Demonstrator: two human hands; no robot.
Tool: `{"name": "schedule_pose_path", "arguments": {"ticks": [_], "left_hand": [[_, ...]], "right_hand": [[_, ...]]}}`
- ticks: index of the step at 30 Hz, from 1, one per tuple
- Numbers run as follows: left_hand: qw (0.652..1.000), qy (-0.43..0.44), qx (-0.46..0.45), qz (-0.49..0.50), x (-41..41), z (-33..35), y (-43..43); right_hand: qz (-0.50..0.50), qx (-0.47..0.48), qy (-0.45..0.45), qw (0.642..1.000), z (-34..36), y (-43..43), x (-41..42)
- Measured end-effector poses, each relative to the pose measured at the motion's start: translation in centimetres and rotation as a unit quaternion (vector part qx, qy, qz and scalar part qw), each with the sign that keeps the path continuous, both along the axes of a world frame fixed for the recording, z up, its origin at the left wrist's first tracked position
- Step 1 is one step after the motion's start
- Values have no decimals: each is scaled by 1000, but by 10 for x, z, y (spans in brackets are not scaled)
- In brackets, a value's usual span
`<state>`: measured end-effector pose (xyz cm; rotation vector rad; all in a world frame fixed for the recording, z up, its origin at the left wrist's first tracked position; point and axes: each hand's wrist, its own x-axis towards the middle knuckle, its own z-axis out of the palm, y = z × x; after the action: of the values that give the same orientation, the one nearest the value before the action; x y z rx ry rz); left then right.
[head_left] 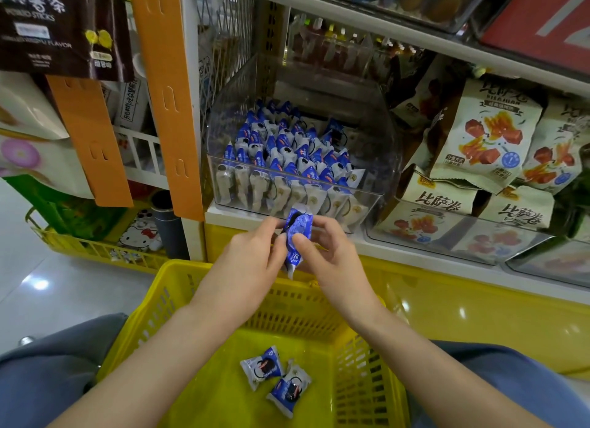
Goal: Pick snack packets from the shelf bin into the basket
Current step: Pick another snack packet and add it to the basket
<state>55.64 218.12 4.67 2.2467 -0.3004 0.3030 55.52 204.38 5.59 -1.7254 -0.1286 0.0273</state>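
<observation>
A clear plastic shelf bin (380, 185) holds several blue-and-white snack packets (281, 150) standing in rows. Just below its front edge, my left hand (252, 252) and my right hand (329, 255) both pinch one blue packet (297, 236), held upright above the far rim of the yellow basket (198, 287). Two more packets (276, 378) lie on the basket floor between my forearms.
To the right, cream snack bags (485, 137) fill neighbouring clear bins. Orange hanging strips (166, 95) and a dark snack bag (60, 28) hang at the left. A second yellow basket (92, 245) sits on the floor at the left. A yellow base panel (463, 312) runs below the shelf.
</observation>
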Motion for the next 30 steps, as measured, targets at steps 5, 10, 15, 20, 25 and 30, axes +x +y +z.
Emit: {"name": "schedule_pose_path", "arguments": {"ticks": [5, 10, 15, 20, 25, 30], "left_hand": [[997, -43, 62, 17, 4, 3, 6], [999, 26, -20, 0, 7, 4, 3], [961, 162, -205, -86, 2, 8, -6], [955, 156, -253, -2, 6, 10, -7], [920, 154, -359, -14, 11, 18, 1], [928, 121, -353, -24, 19, 28, 6]], "right_hand": [[28, -59, -16, 998, -2, 2, -4], [6, -68, -8, 998, -5, 2, -1], [-55, -159, -63, 984, -6, -1, 3], [-19, -240, -87, 967, -2, -1, 2], [21, -76, -4, 997, 12, -5, 4], [44, -39, 1, 998, 24, -9, 8]]}}
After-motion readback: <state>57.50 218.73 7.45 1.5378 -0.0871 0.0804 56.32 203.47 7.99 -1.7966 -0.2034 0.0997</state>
